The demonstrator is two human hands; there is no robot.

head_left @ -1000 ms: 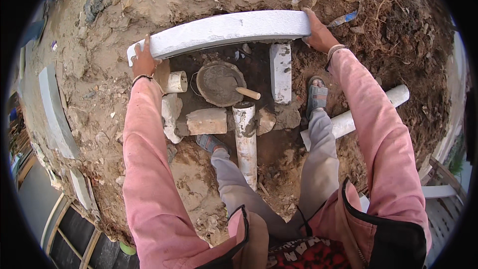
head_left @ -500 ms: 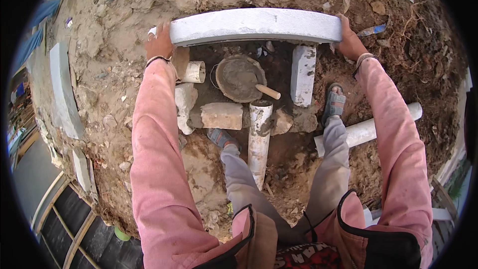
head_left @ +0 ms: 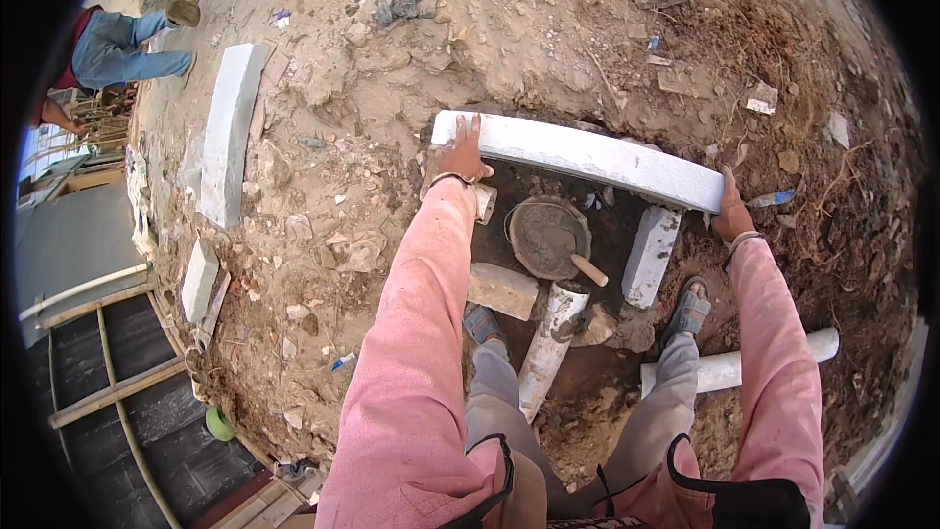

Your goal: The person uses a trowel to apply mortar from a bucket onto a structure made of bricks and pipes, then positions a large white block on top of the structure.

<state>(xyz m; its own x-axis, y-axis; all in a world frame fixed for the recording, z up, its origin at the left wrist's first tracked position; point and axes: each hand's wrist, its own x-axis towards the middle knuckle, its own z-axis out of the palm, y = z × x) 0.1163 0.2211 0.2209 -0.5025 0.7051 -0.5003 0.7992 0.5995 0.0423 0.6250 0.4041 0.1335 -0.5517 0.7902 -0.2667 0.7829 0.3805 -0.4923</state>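
Observation:
A long white block [head_left: 587,152], like a concrete kerb, spans the far side of a dug hollow, its right end nearer me. My left hand [head_left: 463,152] is near its left end, fingers over the top and thumb at the near side. My right hand [head_left: 731,210] is closed round its right end. Under that end stands a shorter white block [head_left: 650,257] smeared with mortar. Between my arms sits a bucket [head_left: 517,245] of grey wet mortar. A wooden handle [head_left: 588,270] sticks out of it; the tool's other end is buried.
Near my feet lie a pale brick-like block [head_left: 502,290], a mortar-stained pipe [head_left: 550,348], a rock [head_left: 594,325] and a white pipe [head_left: 774,360]. Another long block [head_left: 232,137] lies left on rough soil. A person in jeans [head_left: 132,49] is at the far left.
My view has swung left, bringing another person into sight. My left hand has shifted from around the block's left end to on top of it; my right hand keeps its end.

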